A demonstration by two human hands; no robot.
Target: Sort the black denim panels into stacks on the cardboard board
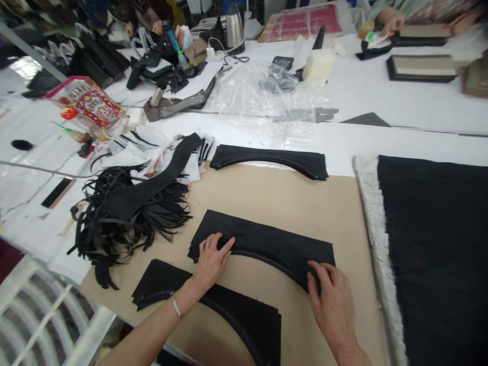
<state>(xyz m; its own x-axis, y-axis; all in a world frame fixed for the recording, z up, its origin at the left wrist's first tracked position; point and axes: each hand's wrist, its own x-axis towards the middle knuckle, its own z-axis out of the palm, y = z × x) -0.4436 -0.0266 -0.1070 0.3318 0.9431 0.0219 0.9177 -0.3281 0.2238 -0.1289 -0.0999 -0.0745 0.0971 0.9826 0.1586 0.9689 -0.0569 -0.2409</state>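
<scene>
A stack of black curved pieces, looking like leather or fabric, lies on a tan board with its arched edge toward me. My left hand rests on its left part, fingers apart, the index fingertip pressing near the arched edge. At the stack's right end, my right hand touches the corner with its fingers spread and the thumb near the lower edge. Under my left forearm lies a second similar stack, partly covered by the arm. A third arched stack sits farther back.
A heap of black strips lies left on the tan board. A large black sheet with a pale ragged edge covers the right side. Behind are clear plastic, scissors, a red snack bag and a kettle. Other people's hands work at the back.
</scene>
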